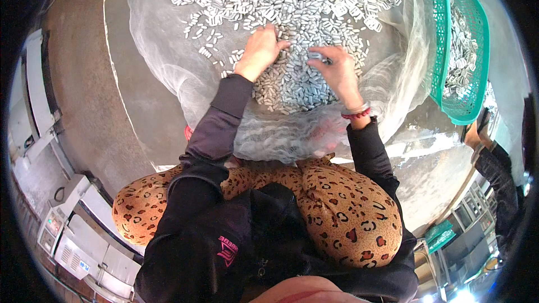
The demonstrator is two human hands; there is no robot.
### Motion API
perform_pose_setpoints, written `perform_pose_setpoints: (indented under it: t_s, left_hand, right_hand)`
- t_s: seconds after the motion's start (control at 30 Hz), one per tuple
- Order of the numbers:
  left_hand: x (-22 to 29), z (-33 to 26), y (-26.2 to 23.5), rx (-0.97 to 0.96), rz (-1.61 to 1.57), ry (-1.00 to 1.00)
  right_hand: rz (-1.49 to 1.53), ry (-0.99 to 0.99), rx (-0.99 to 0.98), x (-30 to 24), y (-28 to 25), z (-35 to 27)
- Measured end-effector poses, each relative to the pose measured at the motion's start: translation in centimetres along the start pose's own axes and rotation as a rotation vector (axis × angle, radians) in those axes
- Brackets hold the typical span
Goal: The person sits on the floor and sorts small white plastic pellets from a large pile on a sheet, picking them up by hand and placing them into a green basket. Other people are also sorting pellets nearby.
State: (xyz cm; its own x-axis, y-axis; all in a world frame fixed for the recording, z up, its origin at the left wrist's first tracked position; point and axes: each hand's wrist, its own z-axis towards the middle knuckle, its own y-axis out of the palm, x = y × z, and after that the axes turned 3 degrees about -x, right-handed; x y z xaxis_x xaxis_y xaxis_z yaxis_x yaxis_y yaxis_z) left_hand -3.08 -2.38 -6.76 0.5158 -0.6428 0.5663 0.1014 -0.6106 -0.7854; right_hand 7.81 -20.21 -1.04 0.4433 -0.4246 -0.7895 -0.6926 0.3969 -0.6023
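A large heap of small silvery-grey oblong pieces (269,0) is spread on a sheer white net cloth (163,39); some pieces are still joined in short strips. My left hand (263,51) rests at the heap's near left part. Its fingers are bent down among the pieces and its thumb is drawn in, so what they grip is hidden. Level with it on the right, my right hand (338,73) is raised over the pieces. Thumb and forefinger pinch a small grey piece (316,56). Loose single pieces (297,87) lie below and between both hands.
A green plastic basket (482,78) holding joined grey strips stands at the right. Another person's foot and dark trouser leg (497,174) show beyond it. My legs in leopard-print trousers (351,213) are bent at the cloth's near edge. Pale machine cabinets (78,247) stand at lower left.
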Motion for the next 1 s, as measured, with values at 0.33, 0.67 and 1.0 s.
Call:
perform_pose_setpoints:
  t_s: [0.33, 0.67, 1.0]
  left_hand:
    - [0.4, 0.1, -1.8, -0.101, -0.069, -0.117]
    - [0.4, 0.6, -5.9, -0.329, -0.699, -0.069]
    - [-1.3, 1.6, -8.3, -0.370, -1.962, 0.111]
  right_hand:
    - [-0.376, -0.120, -0.065, 8.1, -2.1, 7.4]
    - [-0.224, -0.128, 0.075, 7.8, -0.1, 5.9]
    - [-0.691, 0.047, -0.132, 5.7, 1.2, 6.4]
